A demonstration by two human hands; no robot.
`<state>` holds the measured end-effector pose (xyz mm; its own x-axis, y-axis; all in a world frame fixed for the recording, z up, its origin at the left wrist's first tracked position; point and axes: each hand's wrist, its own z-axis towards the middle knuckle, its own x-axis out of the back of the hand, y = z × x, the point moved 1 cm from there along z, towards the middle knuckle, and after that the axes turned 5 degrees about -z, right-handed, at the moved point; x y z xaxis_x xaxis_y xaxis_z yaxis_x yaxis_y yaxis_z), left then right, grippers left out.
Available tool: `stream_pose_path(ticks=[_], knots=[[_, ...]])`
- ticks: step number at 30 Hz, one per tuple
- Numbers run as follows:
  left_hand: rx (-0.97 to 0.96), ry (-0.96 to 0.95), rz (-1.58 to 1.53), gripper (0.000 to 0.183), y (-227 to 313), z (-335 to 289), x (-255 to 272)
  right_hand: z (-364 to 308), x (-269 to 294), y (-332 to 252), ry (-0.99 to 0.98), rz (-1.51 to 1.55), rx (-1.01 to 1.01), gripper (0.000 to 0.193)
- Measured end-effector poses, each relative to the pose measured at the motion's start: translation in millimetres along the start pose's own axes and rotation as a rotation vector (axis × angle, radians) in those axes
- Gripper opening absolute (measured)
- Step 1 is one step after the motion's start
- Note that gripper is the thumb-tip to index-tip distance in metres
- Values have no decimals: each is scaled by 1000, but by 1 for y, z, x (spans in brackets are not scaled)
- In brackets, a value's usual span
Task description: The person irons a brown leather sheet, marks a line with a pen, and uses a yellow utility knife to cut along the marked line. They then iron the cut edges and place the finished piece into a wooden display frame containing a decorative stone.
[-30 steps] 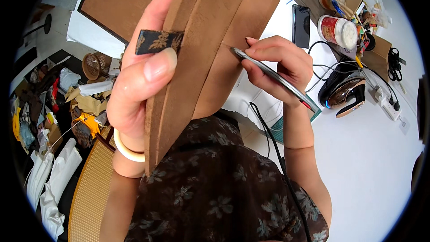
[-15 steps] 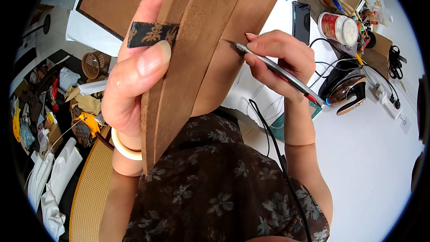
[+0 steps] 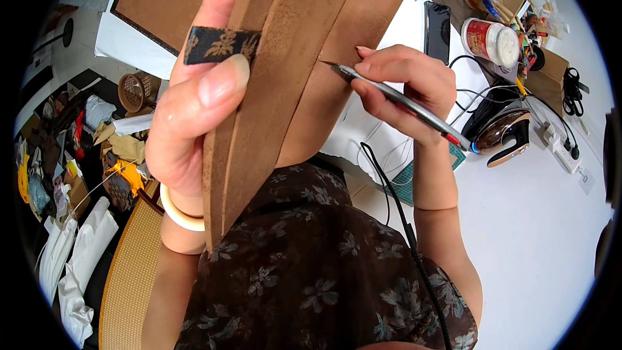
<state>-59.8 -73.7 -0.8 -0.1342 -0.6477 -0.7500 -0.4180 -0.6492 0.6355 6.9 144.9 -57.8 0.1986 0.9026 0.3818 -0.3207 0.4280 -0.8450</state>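
My left hand (image 3: pixel 194 110) is closed around a large brown suede-like leather piece (image 3: pixel 291 45) with layered, ridged edges, held up tilted in front of me. The thumb presses beside a black tab with a golden leaf pattern (image 3: pixel 222 46) that sticks out from the piece's left edge. In my right hand (image 3: pixel 408 84) is a slim silver-grey pen-like tool (image 3: pixel 414 111) with a dark tip and a red band. Its tip is at the smooth right-hand panel, close to a seam line; whether it touches cannot be told. My left fingers behind the piece are hidden.
A white table (image 3: pixel 531 246) extends at right, with a phone (image 3: pixel 437 31), a white jar (image 3: pixel 499 42), a small iron-like device (image 3: pixel 502 133), cables and a power strip (image 3: pixel 562 149). A green cutting mat (image 3: pixel 405 181) lies partly hidden. Scraps and a wicker basket (image 3: pixel 138 92) are at left.
The tool's tip has shifted very slightly down along the panel. The leather piece and my left hand have barely moved.
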Motion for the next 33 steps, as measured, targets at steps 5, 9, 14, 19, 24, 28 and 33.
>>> stream_pose_path(ticks=[5, 9, 14, 19, 24, 28, 33], knots=[[7, 62, 25, 64, 3, -1, -1, -1, 0, 1, 15, 6, -12, 17], [55, 22, 43, 64, 8, 2, -5, -2, -1, 1, 47, -25, -44, 18], [57, 1, -23, 65, 6, 2, -6, 1, -4, -2, 79, -39, 4, 19], [6, 70, 16, 66, -1, -2, -7, -2, -2, -1, 10, -54, 97, 21], [-12, 148, 32, 65, -1, -1, -21, -1, -6, -2, 89, -60, 67, 19], [24, 103, -37, 64, 3, 0, -13, -2, -5, -3, 83, -50, 52, 20], [31, 62, -65, 63, 2, 1, -16, -5, -4, -5, 25, -25, 23, 20]])
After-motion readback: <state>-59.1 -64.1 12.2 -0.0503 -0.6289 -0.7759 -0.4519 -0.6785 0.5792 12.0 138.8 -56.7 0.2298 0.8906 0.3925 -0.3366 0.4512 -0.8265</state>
